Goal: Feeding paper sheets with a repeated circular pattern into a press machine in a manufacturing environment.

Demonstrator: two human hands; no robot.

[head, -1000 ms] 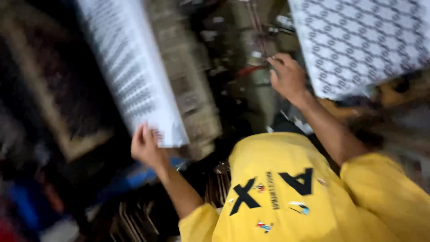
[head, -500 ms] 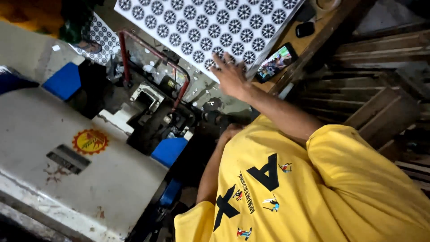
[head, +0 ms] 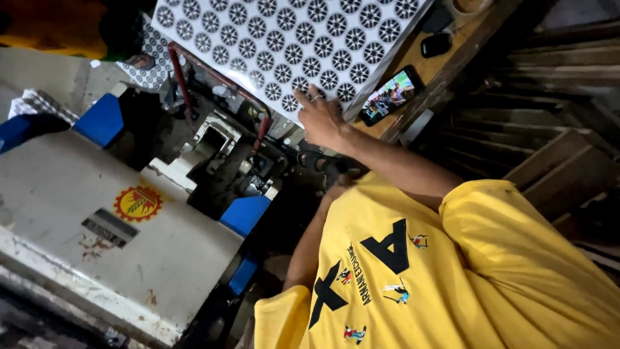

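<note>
In the head view, the right hand [head: 321, 119] lies flat, fingers spread, on the near edge of a white patterned sheet [head: 290, 45] at the worktop [head: 445, 64] edge, beside a phone [head: 389, 95]. The left hand is hidden, so its state cannot be told.

The place is a small workshop. A heavy grey machine [head: 97, 220] with blue parts, red bars and worn, stained paint fills the left, beside a scuffed wooden bench [head: 445, 58] and stacked wooden slats [head: 549, 136].
</note>
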